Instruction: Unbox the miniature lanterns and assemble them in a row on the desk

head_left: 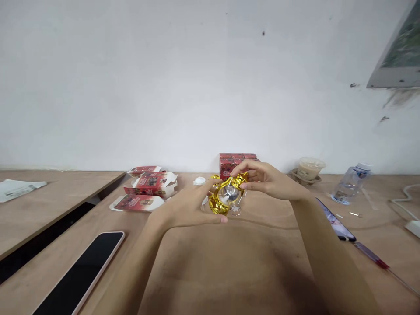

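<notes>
Between my two hands is a small gold lantern (229, 194) with a clear, rounded middle, tilted above the table. My left hand (187, 204) grips its gold base, thumb along the near side. The fingers of my right hand (262, 178) close around its gold top. Just behind the lantern, partly hidden by my left fingers, shows another small gold piece (215, 178). A small white round part (199, 180) lies on the table beyond my left hand. Thin metal bits (235, 210) lie below the lantern.
Red printed boxes (151, 183), flattened or open, lie at the left; a stack of red boxes (238, 156) stands by the wall. A phone (82, 271) lies near left. At right are a cup (310, 167), a water bottle (351, 183), another phone (336, 220) and a cable (402, 201).
</notes>
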A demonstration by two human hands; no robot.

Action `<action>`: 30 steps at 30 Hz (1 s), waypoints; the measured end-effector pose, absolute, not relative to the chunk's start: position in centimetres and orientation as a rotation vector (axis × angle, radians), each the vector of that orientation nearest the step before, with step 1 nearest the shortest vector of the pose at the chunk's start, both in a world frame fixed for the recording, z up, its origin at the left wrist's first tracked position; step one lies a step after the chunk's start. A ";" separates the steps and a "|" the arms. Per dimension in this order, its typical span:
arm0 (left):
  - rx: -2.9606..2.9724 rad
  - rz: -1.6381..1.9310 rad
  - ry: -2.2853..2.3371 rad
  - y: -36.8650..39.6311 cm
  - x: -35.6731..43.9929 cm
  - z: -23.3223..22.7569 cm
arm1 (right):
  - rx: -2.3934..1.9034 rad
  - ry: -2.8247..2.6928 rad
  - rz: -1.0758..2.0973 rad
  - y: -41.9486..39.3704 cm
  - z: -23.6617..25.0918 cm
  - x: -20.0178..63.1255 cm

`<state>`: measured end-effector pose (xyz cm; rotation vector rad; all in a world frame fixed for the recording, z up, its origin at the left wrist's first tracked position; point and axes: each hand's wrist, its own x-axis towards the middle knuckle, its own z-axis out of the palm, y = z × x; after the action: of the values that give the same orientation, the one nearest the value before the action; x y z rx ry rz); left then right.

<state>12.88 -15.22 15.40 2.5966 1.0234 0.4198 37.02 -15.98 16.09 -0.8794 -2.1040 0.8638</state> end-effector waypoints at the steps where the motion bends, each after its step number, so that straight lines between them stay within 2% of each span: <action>1: 2.592 0.403 1.040 -15.3 13.3 15.2 | -0.860 -2.080 0.858 -16.1 16.1 36.8; 6: 2.627 0.485 1.081 -15.1 13.8 15.0 | -0.800 -1.972 0.785 -16.7 16.1 36.0; 12: 2.658 0.573 1.296 -14.6 12.7 15.7 | -0.939 -1.901 0.212 -17.0 16.3 35.5; 15: 2.636 0.627 1.381 -14.3 12.2 15.8 | -1.019 -1.934 0.082 -17.4 16.5 35.3; 23: 2.600 0.725 1.364 -14.4 11.9 15.9 | -1.128 -2.178 0.318 -18.6 16.6 33.6; 30: 2.620 0.708 1.398 -14.5 12.0 16.0 | -1.180 -2.215 0.363 -18.8 16.8 33.3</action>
<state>12.05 -14.50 16.01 2.6202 1.3984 0.7075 33.33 -18.82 16.82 -1.1804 -2.2155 0.3626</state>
